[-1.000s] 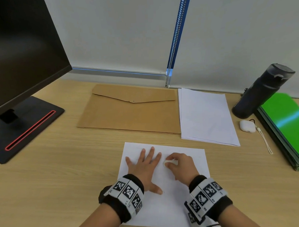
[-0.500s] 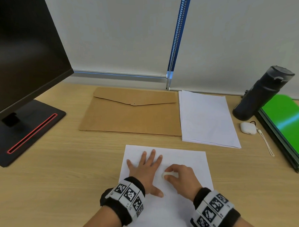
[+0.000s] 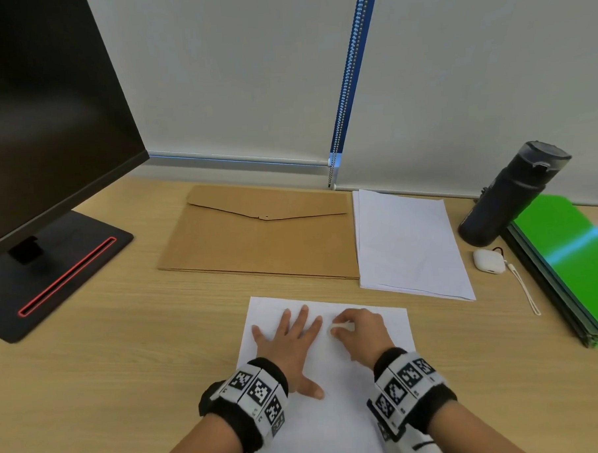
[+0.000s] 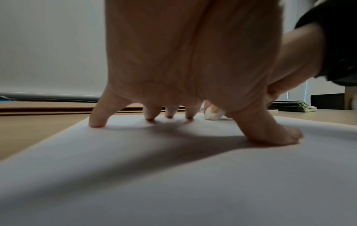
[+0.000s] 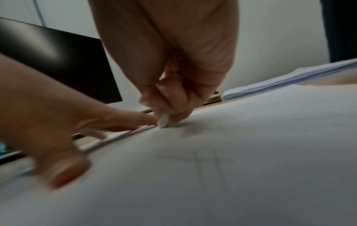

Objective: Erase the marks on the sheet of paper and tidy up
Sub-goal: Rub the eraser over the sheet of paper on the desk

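Observation:
A white sheet of paper [image 3: 336,416] lies on the wooden desk in front of me. My left hand [image 3: 289,343] presses flat on it with fingers spread, fingertips [image 4: 96,122] down on the sheet [image 4: 173,183]. My right hand [image 3: 359,333] pinches a small white eraser [image 3: 339,327] and holds its tip against the paper just right of the left fingers. In the right wrist view the eraser [image 5: 163,120] touches the sheet [image 5: 251,175] beside faint pencil lines [image 5: 201,159]. The left wrist view shows the eraser [image 4: 213,114] beyond my left hand.
A brown envelope folder [image 3: 267,234] and a stack of white paper [image 3: 408,245] lie behind the sheet. A monitor [image 3: 46,110] stands at the left. At the right are a dark bottle [image 3: 508,196], a white earbud case [image 3: 487,261] and green folders [image 3: 566,255].
My right hand with the eraser slid toward me on the sheet, then back away to beside the left fingers. The left hand stays pressed on the paper.

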The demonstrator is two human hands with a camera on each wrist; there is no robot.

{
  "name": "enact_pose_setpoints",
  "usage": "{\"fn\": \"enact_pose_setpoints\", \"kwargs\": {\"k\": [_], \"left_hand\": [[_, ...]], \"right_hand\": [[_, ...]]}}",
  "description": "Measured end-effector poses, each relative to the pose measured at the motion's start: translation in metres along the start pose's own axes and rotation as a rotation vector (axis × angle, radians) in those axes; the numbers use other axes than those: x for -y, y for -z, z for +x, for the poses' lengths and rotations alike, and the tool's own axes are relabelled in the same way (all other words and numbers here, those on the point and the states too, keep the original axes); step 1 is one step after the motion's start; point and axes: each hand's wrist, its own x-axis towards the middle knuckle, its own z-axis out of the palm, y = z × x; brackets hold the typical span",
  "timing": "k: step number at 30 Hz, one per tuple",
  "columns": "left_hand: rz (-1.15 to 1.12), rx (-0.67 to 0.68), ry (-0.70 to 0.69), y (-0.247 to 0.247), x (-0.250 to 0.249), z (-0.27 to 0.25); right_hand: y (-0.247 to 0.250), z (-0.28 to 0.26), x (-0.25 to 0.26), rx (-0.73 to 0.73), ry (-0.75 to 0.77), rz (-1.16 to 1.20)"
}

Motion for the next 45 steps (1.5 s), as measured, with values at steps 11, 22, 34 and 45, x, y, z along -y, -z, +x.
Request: {"fn": "enact_pose_setpoints", "kwargs": {"k": [11,22,34,45], "left_hand": [[-0.005,-0.024,0.01,-0.002,0.003,0.003],[-0.017,-0.052,0.004,0.021,0.011,0.024],[-0.002,-0.066,0.002,0.023,0.016,0.029],[-0.002,-0.059,-0.007,0.023,0.016,0.028]], "right_hand": [[-0.005,0.006,0.003,-0.024,0.018,-0.004],[-0.003,0.021,0.006,-0.036,0.097,-0.11],[-0.002,0.021,0.005,0.05,0.133,-0.169],[-0.004,0.021,0.012,0.124,0.14,-0.113]]}}
